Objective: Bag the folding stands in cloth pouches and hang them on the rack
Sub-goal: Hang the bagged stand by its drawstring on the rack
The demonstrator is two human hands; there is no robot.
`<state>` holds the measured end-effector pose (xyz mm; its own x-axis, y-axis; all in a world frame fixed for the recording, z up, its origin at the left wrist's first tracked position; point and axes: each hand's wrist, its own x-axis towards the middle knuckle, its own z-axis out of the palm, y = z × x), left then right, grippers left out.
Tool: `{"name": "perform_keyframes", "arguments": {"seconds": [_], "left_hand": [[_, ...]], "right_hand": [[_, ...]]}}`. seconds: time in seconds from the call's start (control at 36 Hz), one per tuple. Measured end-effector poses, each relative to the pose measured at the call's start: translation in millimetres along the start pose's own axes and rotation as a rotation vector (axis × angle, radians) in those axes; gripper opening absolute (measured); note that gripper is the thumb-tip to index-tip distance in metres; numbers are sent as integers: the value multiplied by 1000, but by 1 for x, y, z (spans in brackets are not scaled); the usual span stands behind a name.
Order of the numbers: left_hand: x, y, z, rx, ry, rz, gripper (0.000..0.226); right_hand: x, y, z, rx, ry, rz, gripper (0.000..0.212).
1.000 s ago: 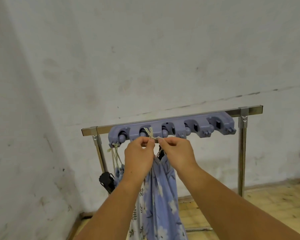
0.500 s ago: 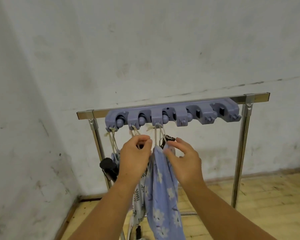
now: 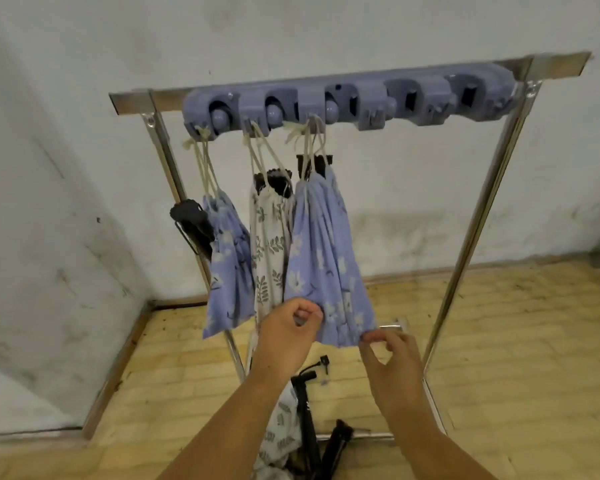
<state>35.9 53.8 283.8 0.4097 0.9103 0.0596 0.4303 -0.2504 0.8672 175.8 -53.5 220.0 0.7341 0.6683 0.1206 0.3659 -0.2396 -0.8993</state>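
Below the holder (image 3: 347, 102) on the rack (image 3: 478, 216), head view: I note the rightmost pouch (image 3: 323, 244) hanging by its cord (image 3: 308, 143), stand (image 3: 317, 162) protruding. My left hand (image 3: 288, 330) pinches its hem; my right hand (image 3: 392, 358), fingers half-curled, touches its corner, grip indeterminate.

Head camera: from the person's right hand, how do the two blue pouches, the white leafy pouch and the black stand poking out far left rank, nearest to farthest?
1. Right blue pouch, its hem beside the right hand.
2. White leafy pouch, middle.
3. Left blue pouch, first hook.
4. Black stand, far left.
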Motion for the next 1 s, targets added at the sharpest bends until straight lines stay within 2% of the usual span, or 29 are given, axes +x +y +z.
{"name": "perform_keyframes", "arguments": {"seconds": [0.11, 0.36, 0.58, 0.78, 0.89, 1.0], "left_hand": [[-14, -54, 24, -20, -37, -109, 14], [-30, -166, 72, -29, -58, -279, 10], [-36, -267, 110, 82, -128, -463, 8], [-32, -343, 139, 238, -211, -495, 4], [-27, -379, 144, 302, -253, -527, 2], [-29, -416, 145, 475, -372, -461, 27]], "right_hand": [[-19, 50, 9, -21, -27, 122, 20], [-58, 153, 31, -121, -217, 379, 10], [-76, 238, 47, -218, -285, 458, 12], [-75, 311, 36, -321, -330, 668, 12], [-68, 346, 26, -367, -359, 725, 7], [-65, 368, 22, -378, -347, 793, 6]]}}
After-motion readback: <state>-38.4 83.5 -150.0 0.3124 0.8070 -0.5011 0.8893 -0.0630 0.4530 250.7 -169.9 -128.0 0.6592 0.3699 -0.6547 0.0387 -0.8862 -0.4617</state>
